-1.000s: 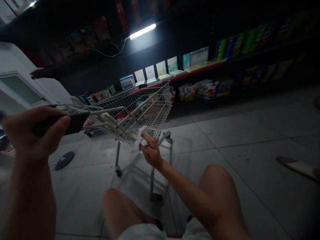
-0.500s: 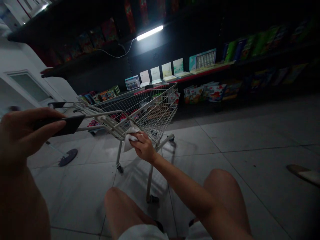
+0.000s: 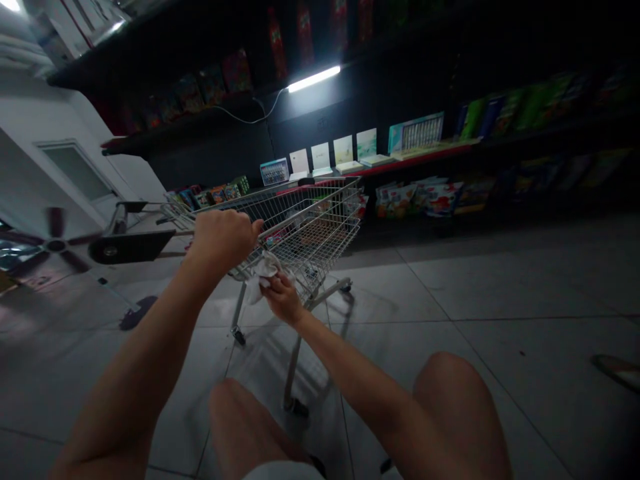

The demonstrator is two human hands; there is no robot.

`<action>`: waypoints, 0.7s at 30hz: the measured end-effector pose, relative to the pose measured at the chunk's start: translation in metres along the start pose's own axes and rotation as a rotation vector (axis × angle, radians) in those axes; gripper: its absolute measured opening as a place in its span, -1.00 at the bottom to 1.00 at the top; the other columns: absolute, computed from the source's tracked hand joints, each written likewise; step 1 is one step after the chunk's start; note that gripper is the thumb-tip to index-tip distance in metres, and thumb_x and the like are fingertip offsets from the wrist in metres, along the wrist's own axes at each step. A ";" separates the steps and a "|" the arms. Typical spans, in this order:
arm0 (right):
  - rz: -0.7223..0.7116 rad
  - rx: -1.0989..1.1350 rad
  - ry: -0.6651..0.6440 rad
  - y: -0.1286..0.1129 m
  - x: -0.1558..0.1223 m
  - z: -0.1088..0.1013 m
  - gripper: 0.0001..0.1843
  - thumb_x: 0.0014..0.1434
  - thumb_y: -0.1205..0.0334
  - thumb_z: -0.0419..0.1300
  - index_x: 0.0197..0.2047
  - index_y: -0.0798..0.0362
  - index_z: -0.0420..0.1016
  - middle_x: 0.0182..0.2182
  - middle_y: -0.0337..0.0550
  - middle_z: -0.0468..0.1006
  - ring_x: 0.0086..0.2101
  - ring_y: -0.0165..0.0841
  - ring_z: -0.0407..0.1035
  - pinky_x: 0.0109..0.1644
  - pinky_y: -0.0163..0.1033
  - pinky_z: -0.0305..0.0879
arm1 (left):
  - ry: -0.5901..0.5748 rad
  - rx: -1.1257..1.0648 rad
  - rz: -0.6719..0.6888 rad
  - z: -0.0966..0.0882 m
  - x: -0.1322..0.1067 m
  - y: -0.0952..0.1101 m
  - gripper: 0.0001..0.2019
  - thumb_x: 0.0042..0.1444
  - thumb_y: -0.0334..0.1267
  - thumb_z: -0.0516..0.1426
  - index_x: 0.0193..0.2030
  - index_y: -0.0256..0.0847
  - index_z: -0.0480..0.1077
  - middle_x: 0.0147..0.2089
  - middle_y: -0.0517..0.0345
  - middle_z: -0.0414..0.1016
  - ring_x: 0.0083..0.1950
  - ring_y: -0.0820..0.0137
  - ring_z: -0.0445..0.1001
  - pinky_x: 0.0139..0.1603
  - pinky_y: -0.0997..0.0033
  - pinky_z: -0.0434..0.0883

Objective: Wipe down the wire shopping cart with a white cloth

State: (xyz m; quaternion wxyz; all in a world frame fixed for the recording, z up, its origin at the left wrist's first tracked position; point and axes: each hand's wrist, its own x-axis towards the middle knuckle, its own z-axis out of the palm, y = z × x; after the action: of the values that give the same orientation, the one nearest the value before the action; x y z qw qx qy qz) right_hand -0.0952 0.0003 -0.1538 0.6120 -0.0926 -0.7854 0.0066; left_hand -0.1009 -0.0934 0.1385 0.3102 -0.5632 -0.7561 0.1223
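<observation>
A wire shopping cart [image 3: 320, 230] stands before me on its wheels, its black handle end [image 3: 133, 247] toward the left. My left hand [image 3: 223, 240] is closed around the cart's upper side rail near the handle; the bar under the fingers is mostly hidden. Just below it, my right hand [image 3: 281, 297] pinches a crumpled white cloth [image 3: 263, 272] against the rear side of the basket. Part of the cloth hangs out past the fingers. Some packaged goods show through the wire mesh, though whether they lie in the cart or behind it I cannot tell.
Behind the cart run dark shelves with upright books [image 3: 345, 152], a boxed set [image 3: 417, 133] and snack bags [image 3: 440, 197]. A lit tube lamp [image 3: 314, 79] hangs above. A standing fan [image 3: 56, 245] is at left. Someone's shoe [image 3: 617, 370] shows at right on the tiled floor [image 3: 400, 320].
My left hand has left the black handle and moved right onto the cart's side rail. The right hand stays low with the cloth, which is now more bunched. The view has shifted slightly.
</observation>
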 end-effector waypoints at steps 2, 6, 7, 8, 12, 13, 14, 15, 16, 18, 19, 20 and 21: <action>0.061 0.005 -0.061 0.006 -0.039 0.006 -0.73 0.28 0.39 0.11 -0.08 0.00 0.61 0.04 -0.05 0.53 0.16 -0.25 0.28 0.27 -0.05 0.35 | -0.001 -0.012 -0.042 0.011 0.013 0.000 -0.42 0.33 -0.03 -0.19 -0.06 -0.38 0.56 -0.09 -0.29 0.60 0.01 -0.02 0.56 -0.05 0.11 0.42; 0.127 0.059 -0.110 0.014 -0.083 0.005 -0.67 0.22 0.46 0.09 -0.05 0.05 0.60 0.05 0.01 0.52 0.10 -0.26 0.34 0.19 -0.09 0.42 | -0.110 -0.009 0.017 0.031 0.035 -0.002 -0.46 0.29 -0.03 -0.11 -0.02 -0.34 0.57 -0.04 -0.30 0.61 0.05 0.01 0.55 -0.03 0.15 0.42; 0.137 0.076 -0.113 0.015 -0.083 0.004 -0.65 0.20 0.47 0.09 -0.05 0.05 0.60 0.05 0.01 0.52 0.07 -0.27 0.37 0.16 -0.09 0.43 | -0.126 0.001 0.036 0.036 0.037 -0.002 -0.48 0.28 -0.03 -0.09 -0.02 -0.33 0.57 -0.04 -0.29 0.61 0.05 0.02 0.55 -0.02 0.17 0.42; 0.151 0.086 -0.110 0.015 -0.079 0.003 -0.64 0.19 0.48 0.08 -0.04 0.05 0.60 0.05 0.01 0.52 0.05 -0.28 0.38 0.16 -0.08 0.44 | -0.132 0.015 0.049 0.040 0.038 -0.002 -0.49 0.27 -0.03 -0.08 -0.02 -0.33 0.58 -0.05 -0.29 0.61 0.05 0.02 0.56 -0.02 0.18 0.42; 0.200 0.085 -0.045 0.010 -0.028 0.004 -0.65 0.26 0.43 0.08 0.01 0.02 0.57 0.21 -0.01 0.41 0.22 -0.21 0.24 0.30 0.04 0.30 | -0.092 0.060 0.061 0.051 0.034 -0.004 -0.51 0.28 -0.12 -0.12 -0.06 -0.32 0.58 -0.06 -0.26 0.62 0.02 0.06 0.57 -0.04 0.23 0.40; 0.188 0.080 -0.034 0.008 -0.012 0.006 -0.69 0.27 0.40 0.10 -0.01 0.00 0.58 0.24 -0.05 0.38 0.27 -0.21 0.18 0.34 0.04 0.25 | -0.074 0.069 0.066 0.051 0.032 -0.004 -0.51 0.28 -0.13 -0.12 -0.07 -0.32 0.59 -0.06 -0.25 0.62 0.00 0.07 0.58 -0.05 0.23 0.40; 0.169 0.074 -0.035 0.006 0.002 0.010 -0.73 0.28 0.37 0.13 -0.03 -0.03 0.58 0.26 -0.09 0.37 0.31 -0.23 0.14 0.38 0.02 0.21 | -0.060 0.074 0.070 0.052 0.030 -0.005 -0.52 0.28 -0.13 -0.12 -0.08 -0.31 0.59 -0.08 -0.25 0.63 -0.01 0.07 0.58 -0.07 0.23 0.40; 0.151 0.069 -0.047 0.004 0.011 0.013 -0.77 0.28 0.34 0.16 -0.07 -0.04 0.59 0.26 -0.13 0.38 0.33 -0.26 0.11 0.40 0.00 0.18 | -0.049 0.076 0.078 0.052 0.029 -0.006 -0.52 0.28 -0.13 -0.11 -0.10 -0.31 0.59 -0.09 -0.25 0.63 -0.03 0.06 0.59 -0.08 0.22 0.40; 0.143 0.067 -0.068 0.003 0.015 0.018 -0.81 0.28 0.31 0.18 -0.11 -0.05 0.60 0.25 -0.15 0.40 0.33 -0.29 0.10 0.42 -0.03 0.16 | -0.044 0.076 0.088 0.052 0.028 -0.006 -0.53 0.27 -0.13 -0.10 -0.11 -0.31 0.60 -0.11 -0.26 0.63 -0.04 0.05 0.59 -0.10 0.21 0.40; 0.164 0.073 -0.113 0.003 0.007 0.027 -0.84 0.28 0.31 0.19 -0.18 -0.03 0.61 0.21 -0.18 0.44 0.32 -0.32 0.12 0.43 -0.06 0.15 | -0.050 0.073 0.110 0.052 0.028 -0.007 -0.54 0.27 -0.16 -0.10 -0.12 -0.31 0.60 -0.12 -0.28 0.63 -0.05 0.03 0.59 -0.11 0.18 0.40; 0.190 0.077 -0.126 0.003 -0.003 0.031 -0.83 0.28 0.32 0.18 -0.19 -0.02 0.62 0.19 -0.18 0.46 0.32 -0.32 0.13 0.43 -0.07 0.16 | -0.057 0.073 0.118 0.052 0.028 -0.007 -0.54 0.27 -0.18 -0.10 -0.13 -0.30 0.61 -0.12 -0.28 0.63 -0.04 0.02 0.59 -0.11 0.18 0.39; 0.219 0.079 -0.131 0.004 -0.016 0.034 -0.82 0.28 0.34 0.17 -0.19 0.00 0.62 0.18 -0.16 0.48 0.31 -0.31 0.14 0.42 -0.06 0.17 | -0.063 0.072 0.125 0.053 0.029 -0.007 -0.54 0.27 -0.18 -0.11 -0.13 -0.30 0.61 -0.12 -0.28 0.63 -0.03 0.02 0.59 -0.11 0.17 0.39; 0.247 0.078 -0.130 0.005 -0.029 0.037 -0.80 0.28 0.36 0.16 -0.19 0.01 0.63 0.18 -0.14 0.48 0.30 -0.29 0.15 0.41 -0.06 0.19 | -0.065 0.067 0.129 0.054 0.030 -0.007 -0.54 0.28 -0.18 -0.11 -0.13 -0.30 0.61 -0.11 -0.29 0.63 -0.02 0.01 0.58 -0.10 0.16 0.39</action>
State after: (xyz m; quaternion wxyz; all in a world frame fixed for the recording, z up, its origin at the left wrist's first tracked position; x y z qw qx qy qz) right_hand -0.1236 0.0048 -0.1918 0.5577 -0.1641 -0.8050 0.1182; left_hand -0.1443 -0.0595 0.1106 0.2958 -0.5959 -0.7231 0.1855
